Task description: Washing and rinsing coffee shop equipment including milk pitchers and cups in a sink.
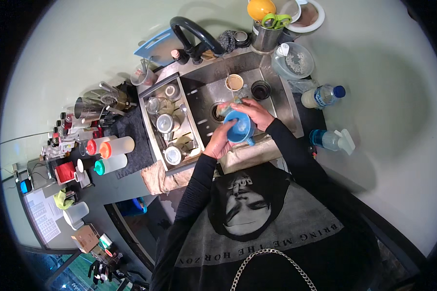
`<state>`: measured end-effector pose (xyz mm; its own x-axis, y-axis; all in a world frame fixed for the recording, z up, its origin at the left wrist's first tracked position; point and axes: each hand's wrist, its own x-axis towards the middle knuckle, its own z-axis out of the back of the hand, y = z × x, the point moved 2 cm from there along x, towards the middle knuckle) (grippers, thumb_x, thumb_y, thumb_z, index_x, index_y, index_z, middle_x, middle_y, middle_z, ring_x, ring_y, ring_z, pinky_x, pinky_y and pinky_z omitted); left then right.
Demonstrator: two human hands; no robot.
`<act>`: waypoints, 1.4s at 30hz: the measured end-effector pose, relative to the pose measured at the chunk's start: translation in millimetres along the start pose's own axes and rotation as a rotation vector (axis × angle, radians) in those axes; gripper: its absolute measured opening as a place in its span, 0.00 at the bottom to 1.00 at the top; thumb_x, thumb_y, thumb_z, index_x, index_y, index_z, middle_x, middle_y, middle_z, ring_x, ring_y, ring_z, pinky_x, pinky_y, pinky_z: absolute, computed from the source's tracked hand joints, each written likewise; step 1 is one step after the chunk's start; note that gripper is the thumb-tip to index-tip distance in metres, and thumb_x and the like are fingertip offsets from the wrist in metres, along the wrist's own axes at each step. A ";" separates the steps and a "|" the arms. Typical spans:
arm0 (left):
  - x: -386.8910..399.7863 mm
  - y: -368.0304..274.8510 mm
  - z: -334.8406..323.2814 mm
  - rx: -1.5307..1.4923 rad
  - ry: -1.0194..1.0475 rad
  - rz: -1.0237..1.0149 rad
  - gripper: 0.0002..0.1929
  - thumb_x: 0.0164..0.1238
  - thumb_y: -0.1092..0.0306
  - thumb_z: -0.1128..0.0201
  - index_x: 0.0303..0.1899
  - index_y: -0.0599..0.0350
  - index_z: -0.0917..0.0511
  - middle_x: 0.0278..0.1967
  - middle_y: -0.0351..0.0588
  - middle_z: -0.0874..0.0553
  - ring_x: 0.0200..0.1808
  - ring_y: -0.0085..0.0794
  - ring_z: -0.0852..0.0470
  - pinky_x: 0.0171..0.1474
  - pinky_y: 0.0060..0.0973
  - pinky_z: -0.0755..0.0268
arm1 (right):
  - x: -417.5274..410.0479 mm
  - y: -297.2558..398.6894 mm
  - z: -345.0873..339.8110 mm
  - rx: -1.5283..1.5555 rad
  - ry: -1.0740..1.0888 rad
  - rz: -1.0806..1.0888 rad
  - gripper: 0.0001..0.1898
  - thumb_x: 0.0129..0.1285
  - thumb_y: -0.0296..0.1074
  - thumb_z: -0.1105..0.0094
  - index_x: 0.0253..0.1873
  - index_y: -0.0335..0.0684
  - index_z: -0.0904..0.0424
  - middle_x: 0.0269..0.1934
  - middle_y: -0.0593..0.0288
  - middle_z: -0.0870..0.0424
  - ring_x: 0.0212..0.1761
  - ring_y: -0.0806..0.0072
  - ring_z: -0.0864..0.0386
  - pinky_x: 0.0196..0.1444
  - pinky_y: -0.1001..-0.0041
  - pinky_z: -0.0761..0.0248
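Note:
Over the front part of a steel sink point(196, 95), my left hand point(220, 141) grips a blue cup point(242, 128) by its near side, thumb at the rim. The cup is tilted so its inside faces up at me, its handle towards my body. My right hand point(254, 113) holds a wet, multicoloured sponge or cloth point(225, 108) against the cup's far rim. Beyond my hands a thin stream of water falls from the black faucet point(200, 36) to a cup of light brown liquid point(234, 82). A dark glass point(261, 90) stands to its right on the sink floor.
A drying tray point(160, 145) with several glass jars and cups spans the sink's left side. Squeeze bottles point(116, 147) and a utensil holder point(89, 107) stand further left. On the right are a plastic tub point(293, 62), a water bottle point(322, 96) and a spray bottle point(329, 140).

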<state>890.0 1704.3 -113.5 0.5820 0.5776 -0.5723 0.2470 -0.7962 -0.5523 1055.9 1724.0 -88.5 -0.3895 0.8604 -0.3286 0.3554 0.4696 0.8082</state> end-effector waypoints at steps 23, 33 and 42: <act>152.9 -12.1 125.4 0.416 -0.801 -0.283 0.16 0.75 0.64 0.48 0.54 0.66 0.33 0.37 0.56 0.17 0.24 0.37 0.15 0.19 0.28 0.22 | -45.0 -61.7 30.0 0.401 -0.513 0.092 0.25 0.78 0.52 0.51 0.66 0.37 0.32 0.59 0.56 0.22 0.58 0.65 0.20 0.61 0.57 0.22; 223.2 40.0 151.2 1.378 -0.747 0.159 0.29 0.69 0.44 0.46 0.49 0.68 0.19 0.54 0.64 0.16 0.57 0.48 0.17 0.60 0.39 0.26 | -95.7 -42.4 32.8 0.350 -0.609 0.054 0.23 0.80 0.50 0.57 0.66 0.37 0.30 0.56 0.58 0.19 0.57 0.70 0.18 0.60 0.64 0.21; 205.9 51.8 146.9 1.123 -0.403 0.111 0.36 0.75 0.37 0.62 0.42 0.66 0.18 0.33 0.64 0.12 0.46 0.59 0.14 0.54 0.46 0.25 | -87.9 -28.5 25.5 0.404 -0.589 0.123 0.23 0.79 0.51 0.54 0.62 0.36 0.28 0.53 0.58 0.18 0.52 0.71 0.17 0.56 0.62 0.20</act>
<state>908.8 1808.4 -349.0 0.2231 0.6904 -0.6881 -0.7199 -0.3592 -0.5939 1101.7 1640.1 -95.1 0.1552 0.8222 -0.5476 0.6975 0.3013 0.6501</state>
